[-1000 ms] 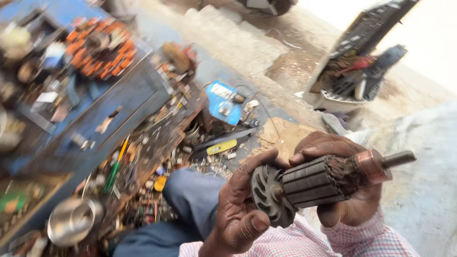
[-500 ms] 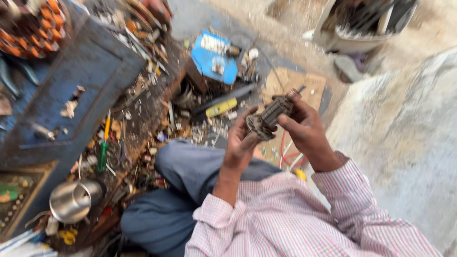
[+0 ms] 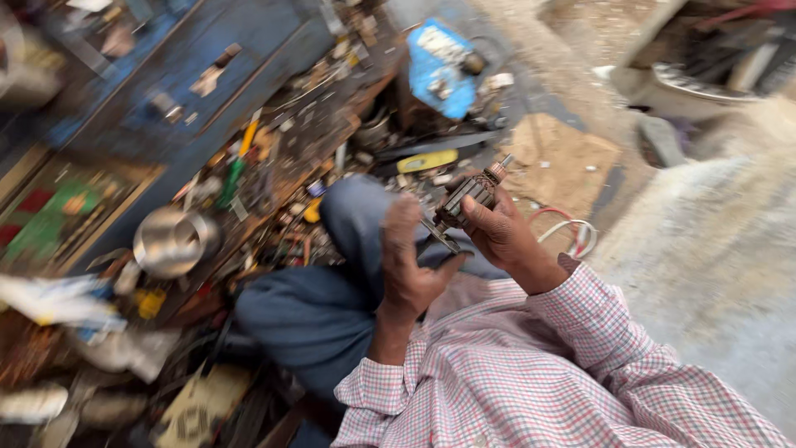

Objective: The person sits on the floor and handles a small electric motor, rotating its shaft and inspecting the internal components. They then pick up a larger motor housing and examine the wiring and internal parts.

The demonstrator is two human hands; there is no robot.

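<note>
A dark motor armature [image 3: 469, 197] is gripped in the right hand [image 3: 497, 236] above the blue-trousered knee [image 3: 365, 216]; the left hand [image 3: 408, 261], blurred, is held open just beside its lower shaft end

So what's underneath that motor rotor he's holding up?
Under the motor rotor, gripped by the right hand, lies the person's blue trouser leg and scattered small parts. The left hand and the rotor itself cover the ground directly below.

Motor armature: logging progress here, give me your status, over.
Right hand grips motor armature, shaft up. Left hand open beside it, blurred. Nothing between hands; cluttered blue bench to the left.
</note>
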